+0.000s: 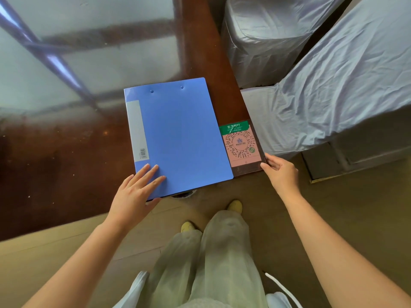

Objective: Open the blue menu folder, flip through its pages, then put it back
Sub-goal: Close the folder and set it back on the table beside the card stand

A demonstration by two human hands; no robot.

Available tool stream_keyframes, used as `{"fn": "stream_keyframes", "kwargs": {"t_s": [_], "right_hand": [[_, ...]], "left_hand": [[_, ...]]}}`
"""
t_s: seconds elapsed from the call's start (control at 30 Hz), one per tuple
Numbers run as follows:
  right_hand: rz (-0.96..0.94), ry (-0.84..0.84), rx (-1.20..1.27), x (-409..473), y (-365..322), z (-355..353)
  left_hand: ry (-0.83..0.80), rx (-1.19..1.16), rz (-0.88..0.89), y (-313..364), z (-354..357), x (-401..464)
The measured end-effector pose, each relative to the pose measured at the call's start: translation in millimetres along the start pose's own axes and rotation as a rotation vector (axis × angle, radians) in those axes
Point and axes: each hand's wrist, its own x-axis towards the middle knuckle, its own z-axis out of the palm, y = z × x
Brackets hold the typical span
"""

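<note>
The blue menu folder (pixel 180 134) lies shut and flat at the near right corner of the dark brown table (pixel 55 156), with a grey label strip along its left side. My left hand (pixel 135 192) rests on the folder's near left corner, fingers spread flat on the cover and thumb under the front edge. My right hand (pixel 281 172) touches the table's right corner beside the folder, fingers loosely apart and holding nothing.
A pink QR-code card (pixel 241 143) with a green header is stuck on the table just right of the folder. Chairs in pale grey covers (pixel 333 81) stand close on the right. My legs and yellow shoes (pixel 233 205) are below the table edge.
</note>
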Motion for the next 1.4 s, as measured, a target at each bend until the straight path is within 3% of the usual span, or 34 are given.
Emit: {"fn": "stream_keyframes", "kwargs": {"t_s": [0.37, 1.4], "right_hand": [[-0.042, 0.053, 0.007, -1.6, 5.3, 5.5], [-0.038, -0.012, 0.092, 5.7, 18.5, 0.9]], "left_hand": [[0.023, -0.054, 0.004, -0.4, 3.0, -0.2], [0.008, -0.065, -0.015, 0.5, 4.5, 0.2]]}}
